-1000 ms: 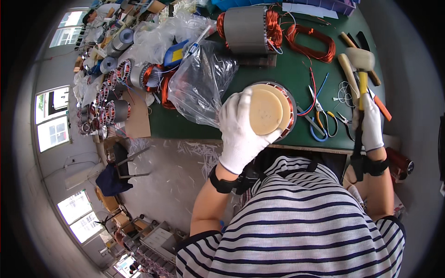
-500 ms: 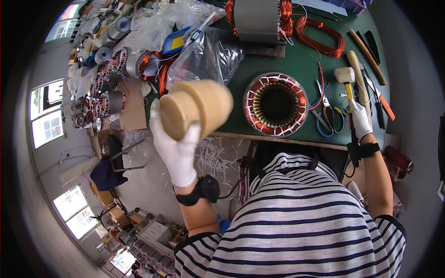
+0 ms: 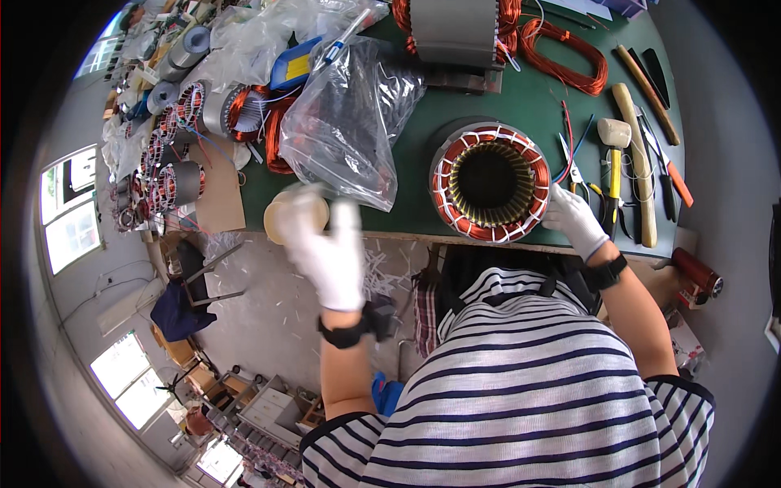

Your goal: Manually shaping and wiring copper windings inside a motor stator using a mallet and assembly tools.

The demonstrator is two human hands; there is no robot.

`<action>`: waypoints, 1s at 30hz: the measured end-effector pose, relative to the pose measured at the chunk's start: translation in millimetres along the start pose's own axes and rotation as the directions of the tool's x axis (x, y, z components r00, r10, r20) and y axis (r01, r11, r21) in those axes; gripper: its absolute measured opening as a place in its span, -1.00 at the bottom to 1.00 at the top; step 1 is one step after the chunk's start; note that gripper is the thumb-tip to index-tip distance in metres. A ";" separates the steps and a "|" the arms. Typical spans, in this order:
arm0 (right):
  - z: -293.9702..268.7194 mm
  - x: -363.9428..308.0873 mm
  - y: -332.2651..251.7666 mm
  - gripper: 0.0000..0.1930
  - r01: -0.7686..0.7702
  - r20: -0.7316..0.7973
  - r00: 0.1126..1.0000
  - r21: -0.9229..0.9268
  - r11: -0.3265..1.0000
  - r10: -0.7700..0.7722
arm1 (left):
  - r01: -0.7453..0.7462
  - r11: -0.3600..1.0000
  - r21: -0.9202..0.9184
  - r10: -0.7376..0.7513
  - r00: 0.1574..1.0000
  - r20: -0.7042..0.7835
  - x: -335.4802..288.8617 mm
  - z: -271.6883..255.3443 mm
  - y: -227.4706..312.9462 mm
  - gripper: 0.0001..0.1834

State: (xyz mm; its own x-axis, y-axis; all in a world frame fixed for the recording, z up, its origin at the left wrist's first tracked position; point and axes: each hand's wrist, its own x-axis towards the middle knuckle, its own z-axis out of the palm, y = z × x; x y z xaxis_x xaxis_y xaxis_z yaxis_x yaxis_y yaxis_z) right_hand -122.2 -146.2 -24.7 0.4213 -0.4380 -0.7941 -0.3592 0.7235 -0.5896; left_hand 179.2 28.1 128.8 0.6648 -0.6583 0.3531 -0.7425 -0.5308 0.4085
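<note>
My left hand [image 3: 321, 248], in a white glove and blurred by motion, is over a cream-coloured stepped plastic cylinder [image 3: 275, 221] at the table's front edge. Its thumb stands apart from the fingers, and it partly hides the cylinder. My right hand [image 3: 576, 221], also gloved, is at the right side of a motor stator [image 3: 443, 199] with white-laced copper windings. The fingers reach out to the stator's rim and seem to touch it. The stator stands with its round bore facing up. A mallet [image 3: 613, 134] with a pale head and yellow-black handle lies right of that hand.
Scissors [image 3: 574, 172], pliers, a wooden stick [image 3: 634, 154] and knives lie at the right. Behind are a larger stator [image 3: 454, 32] and a copper wire coil [image 3: 561, 61]. Clear plastic bags [image 3: 346, 122] and several wound stators crowd the left of the green table.
My left hand has lowered the cream cylinder from the air to the table edge and its fingers have come apart. My right hand has let go of the mallet and moved left to the stator.
</note>
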 end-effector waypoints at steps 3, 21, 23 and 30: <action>33.2 5.7 -8.4 -0.49 0.115 0.087 0.989 0.088 0.989 -0.123 | -0.182 0.881 -0.437 0.365 0.848 0.385 -11.3 19.3 89.8 -0.64; 67.4 -12.7 -14.3 -0.38 -0.097 0.114 0.991 0.238 0.966 0.071 | -0.207 0.917 -0.341 0.389 0.655 0.648 17.7 57.5 74.1 -0.54; 75.3 -5.7 -18.5 -0.40 -0.233 0.253 0.959 0.453 0.860 0.127 | -0.174 0.918 -0.357 0.373 0.687 0.624 20.8 57.4 69.1 -0.54; 104.7 3.8 -38.3 -0.60 0.014 0.185 0.943 0.809 0.588 -0.277 | -0.009 0.857 -0.515 0.313 0.803 0.507 37.8 53.8 57.5 -0.75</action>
State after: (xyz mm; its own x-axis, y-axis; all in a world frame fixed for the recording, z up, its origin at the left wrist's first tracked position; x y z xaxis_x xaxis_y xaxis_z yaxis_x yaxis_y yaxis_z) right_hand -19.6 -119.7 10.3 0.6507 -0.5151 -0.5579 0.4688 0.8505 -0.2385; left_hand 157.2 -56.0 120.4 0.2602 -0.9654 -0.0154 -0.6008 -0.1743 0.7801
